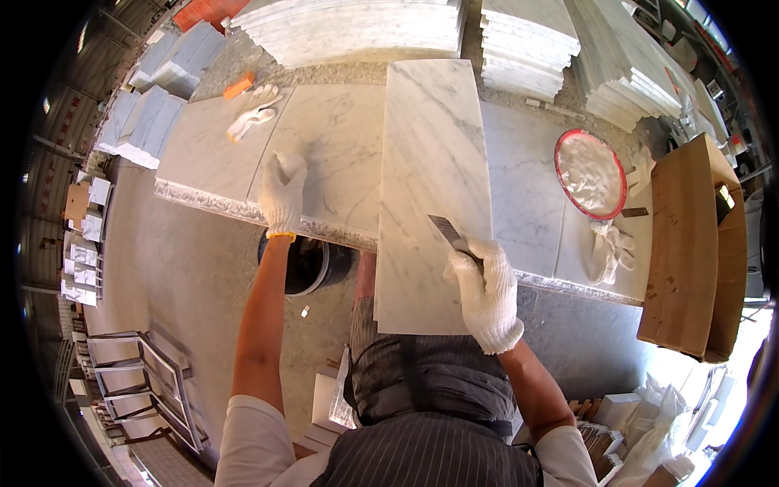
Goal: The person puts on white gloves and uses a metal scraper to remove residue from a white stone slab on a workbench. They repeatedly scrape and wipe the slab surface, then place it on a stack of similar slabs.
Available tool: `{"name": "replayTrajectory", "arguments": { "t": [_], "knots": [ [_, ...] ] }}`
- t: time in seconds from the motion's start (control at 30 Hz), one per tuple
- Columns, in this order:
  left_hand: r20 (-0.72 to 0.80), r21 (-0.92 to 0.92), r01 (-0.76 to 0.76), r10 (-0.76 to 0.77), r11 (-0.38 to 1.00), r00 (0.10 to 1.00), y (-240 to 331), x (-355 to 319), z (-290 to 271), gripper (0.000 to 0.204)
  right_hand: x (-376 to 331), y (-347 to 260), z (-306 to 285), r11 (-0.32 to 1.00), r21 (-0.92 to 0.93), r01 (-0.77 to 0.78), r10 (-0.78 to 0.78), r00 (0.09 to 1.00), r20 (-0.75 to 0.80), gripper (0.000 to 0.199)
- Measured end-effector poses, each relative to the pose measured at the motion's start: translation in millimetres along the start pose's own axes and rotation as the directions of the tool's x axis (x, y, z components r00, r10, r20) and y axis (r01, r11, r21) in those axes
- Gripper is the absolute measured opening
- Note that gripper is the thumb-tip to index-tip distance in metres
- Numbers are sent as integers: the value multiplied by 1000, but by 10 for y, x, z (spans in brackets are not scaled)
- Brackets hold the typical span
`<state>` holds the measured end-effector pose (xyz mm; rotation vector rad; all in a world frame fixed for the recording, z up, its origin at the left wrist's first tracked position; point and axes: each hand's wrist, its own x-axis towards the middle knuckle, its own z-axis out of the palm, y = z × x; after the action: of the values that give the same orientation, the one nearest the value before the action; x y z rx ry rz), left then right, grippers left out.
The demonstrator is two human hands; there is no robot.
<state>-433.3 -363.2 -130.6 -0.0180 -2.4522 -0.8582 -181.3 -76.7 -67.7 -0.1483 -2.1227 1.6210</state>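
Note:
My right hand (489, 300), in a white knit glove, is closed round the handle of a putty knife (445, 230). Its flat metal blade points up and left, over a long white marble slab (430, 154) with grey veins. That slab lies crosswise on the worktop, its near end jutting out toward my body. My left hand (282, 195), gloved alike, is above the marble top (337, 162) left of the slab. Its fingers are loosely bent, thumb apart, with nothing visible in them. A red-rimmed round tub (591, 174) of whitish paste sits to the right.
Spare gloves (253, 114) and an orange block (239, 85) lie at the far left; another glove (610, 253) lies below the tub. A cardboard box (686, 243) stands at the right end. Marble stacks (357, 32) rise behind. A dark bucket (312, 268) is under the front edge.

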Motion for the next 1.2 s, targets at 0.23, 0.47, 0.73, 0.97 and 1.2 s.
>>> {"name": "replayTrajectory", "arguments": {
  "t": [0.23, 0.47, 0.73, 0.97, 1.2],
  "knots": [
    [18, -229, 201, -202, 952, 979, 322, -415, -397, 50, -8, 19, -2, 1000, 3, -26, 26, 1000, -10, 20],
    [331, -741, 509, -422, 437, 844, 1009, -925, -760, 37, -29, -83, -20, 982, 134, -133, 135, 991, -9, 18],
    [126, -585, 245, -212, 773, 969, 1347, -1038, -707, 27, -177, -270, 299, 961, 272, 41, -73, 992, 107, 25],
    [-30, -44, -373, 371, 927, 928, 1437, -915, -681, 30, -286, -541, 626, 932, 353, -83, -18, 962, 273, 21],
    [87, 45, -395, 390, 918, 917, 1501, -927, -717, 30, -278, -594, 699, 981, 187, -44, -44, 895, 445, 27]
  ]
}}
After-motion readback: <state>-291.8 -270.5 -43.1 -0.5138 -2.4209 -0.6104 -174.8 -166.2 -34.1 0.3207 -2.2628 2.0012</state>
